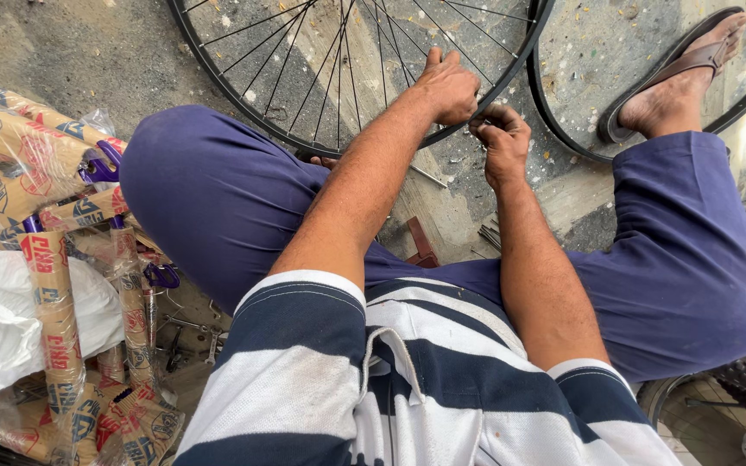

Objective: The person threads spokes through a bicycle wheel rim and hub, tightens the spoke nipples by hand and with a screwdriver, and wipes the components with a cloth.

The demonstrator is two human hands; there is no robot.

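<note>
A black spoked bicycle wheel lies on the concrete floor in front of me, its rim passing under both hands. My left hand is closed on the rim at its lower right edge. My right hand is just beside it, fingers pinched at the rim on something small that I cannot make out. I sit with my knees apart in dark blue trousers, a striped shirt below.
A second black rim curves at the upper right around my sandalled foot. Bicycle frame parts wrapped in brown paper and plastic pile at the left. Loose spokes and a small brown block lie between my legs.
</note>
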